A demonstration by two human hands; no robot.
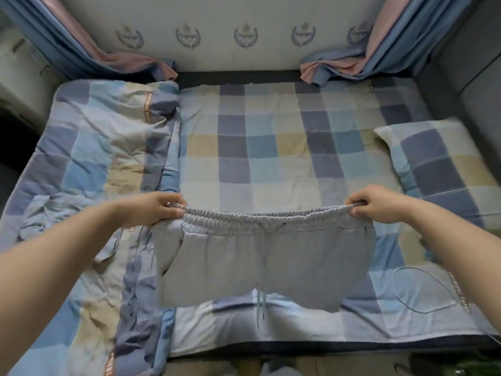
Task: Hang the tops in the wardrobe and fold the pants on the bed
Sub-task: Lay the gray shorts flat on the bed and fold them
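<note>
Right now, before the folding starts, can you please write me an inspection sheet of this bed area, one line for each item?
Surface: bed with blue, grey and beige checked sheet, middle part free.
Job's things: grey knitted shorts with elastic waistband and drawstring, held up above the sheet, not yet folded; no tops seen.
Clutter: crumpled checked quilt along the left; matching checked pillow at the right.
Grippers: left hand and right hand each pinch one waistband end.
Cables: thin pale looped cord lies on the sheet, lower right.
Surroundings: blue and pink curtains gathered at both far corners; pale wall with grey emblems behind.
</note>
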